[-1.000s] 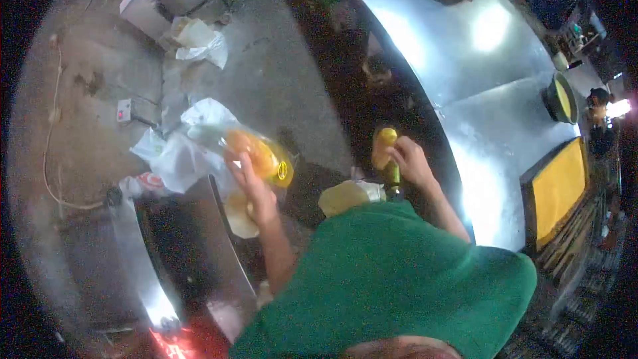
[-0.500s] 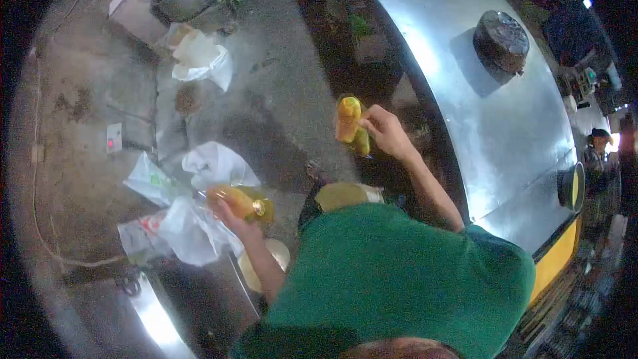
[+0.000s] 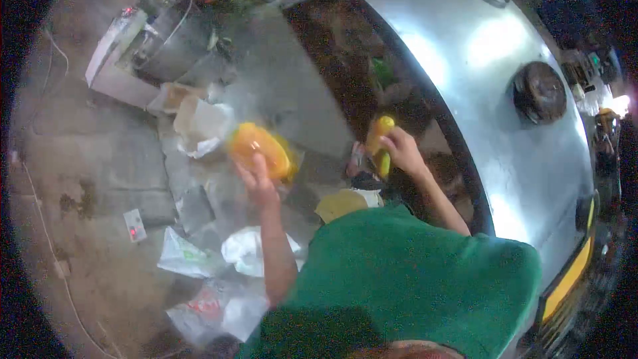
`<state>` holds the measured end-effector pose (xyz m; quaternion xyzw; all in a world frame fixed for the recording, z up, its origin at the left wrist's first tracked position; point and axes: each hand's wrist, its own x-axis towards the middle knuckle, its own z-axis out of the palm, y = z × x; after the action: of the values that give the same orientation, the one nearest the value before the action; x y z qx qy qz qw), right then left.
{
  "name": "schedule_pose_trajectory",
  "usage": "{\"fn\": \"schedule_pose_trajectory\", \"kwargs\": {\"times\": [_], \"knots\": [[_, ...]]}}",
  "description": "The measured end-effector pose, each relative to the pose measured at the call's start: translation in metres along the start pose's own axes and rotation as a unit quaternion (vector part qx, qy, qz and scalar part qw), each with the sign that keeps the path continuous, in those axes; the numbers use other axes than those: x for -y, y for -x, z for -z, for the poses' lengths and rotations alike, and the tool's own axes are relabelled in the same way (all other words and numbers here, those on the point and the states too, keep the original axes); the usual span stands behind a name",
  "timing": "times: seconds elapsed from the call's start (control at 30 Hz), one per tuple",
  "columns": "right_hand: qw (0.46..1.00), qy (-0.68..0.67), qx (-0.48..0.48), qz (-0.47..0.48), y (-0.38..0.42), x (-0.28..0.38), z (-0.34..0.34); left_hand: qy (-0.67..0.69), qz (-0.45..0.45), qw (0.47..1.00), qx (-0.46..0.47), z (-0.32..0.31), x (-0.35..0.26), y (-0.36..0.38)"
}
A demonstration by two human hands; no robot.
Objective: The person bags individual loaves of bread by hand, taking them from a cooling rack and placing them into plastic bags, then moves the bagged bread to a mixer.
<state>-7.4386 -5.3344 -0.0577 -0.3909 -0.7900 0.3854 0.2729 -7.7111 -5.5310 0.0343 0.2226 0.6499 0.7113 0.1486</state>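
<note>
My left hand grips a plump yellow-orange packet, which looks wrapped in clear shiny plastic. Motion blurs it, so the contents cannot be made out. Pinched in my right hand is a smaller yellow packet that hangs down below the fingers, partly covered by them. Both packets are held up in front of my body, apart from each other. Below my left forearm lie white plastic bags, some with printing on them.
A long metal counter runs along the right, with a dark round object on it. At the upper left stand a large metal pot and a white box. An opened pale bag lies beyond my left hand.
My left hand has lifted its packet up and away from the white bags, toward the middle. My right hand still holds its packet, slightly lower and farther right in view; the view has shifted.
</note>
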Motion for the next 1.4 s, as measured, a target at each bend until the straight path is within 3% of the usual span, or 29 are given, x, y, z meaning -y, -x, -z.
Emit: {"fn": "schedule_pose_trajectory", "kwargs": {"times": [0.03,0.27,0.4,0.57,0.63,0.7,0.8,0.83,0.93,0.97,1.07,1.13,1.27,1.4], "knots": [[0.999,-0.021,0.020,-0.030,-0.027,-0.006,-0.006,0.007,0.013,1.000,0.014,-0.010,0.008,-0.025],[0.993,-0.046,0.093,0.058,-0.252,-0.021,-0.043,0.022,0.117,0.990,-0.080,-0.053,0.061,-0.173],[0.991,-0.042,0.126,-0.002,-0.354,-0.012,-0.067,-0.045,0.137,0.983,-0.113,-0.063,0.078,-0.249],[0.994,-0.058,0.035,-0.081,-0.435,-0.032,-0.113,-0.182,0.117,0.976,-0.024,-0.080,0.128,-0.368],[0.984,-0.079,-0.012,-0.159,-0.447,-0.047,-0.136,-0.167,0.132,0.977,0.029,-0.103,0.138,-0.411],[0.956,-0.132,-0.062,-0.256,-0.468,-0.072,-0.159,-0.160,0.106,0.976,0.098,-0.120,0.161,-0.467],[0.929,-0.115,-0.185,-0.300,-0.500,-0.097,-0.188,-0.098,0.159,0.975,0.119,-0.160,0.194,-0.544],[0.900,-0.146,-0.187,-0.365,-0.506,-0.108,-0.200,-0.128,0.128,0.972,0.153,-0.179,0.188,-0.571],[0.834,-0.243,-0.295,-0.398,-0.519,-0.177,-0.229,-0.096,0.123,0.963,0.219,-0.218,0.240,-0.627],[0.837,-0.183,-0.314,-0.409,-0.520,-0.208,-0.238,-0.055,0.178,0.958,0.218,-0.230,0.256,-0.635],[0.767,-0.251,-0.416,-0.419,-0.552,-0.256,-0.251,-0.150,0.164,0.945,0.240,-0.235,0.345,-0.647],[0.777,-0.181,-0.452,-0.399,-0.545,-0.330,-0.258,-0.115,0.218,0.942,0.226,-0.251,0.372,-0.641],[0.769,-0.243,-0.445,-0.388,-0.547,-0.439,-0.231,-0.103,0.305,0.925,0.203,-0.269,0.427,-0.615],[0.779,-0.273,-0.422,-0.374,-0.557,-0.503,-0.203,-0.093,0.327,0.914,0.221,-0.272,0.488,-0.581]]}}
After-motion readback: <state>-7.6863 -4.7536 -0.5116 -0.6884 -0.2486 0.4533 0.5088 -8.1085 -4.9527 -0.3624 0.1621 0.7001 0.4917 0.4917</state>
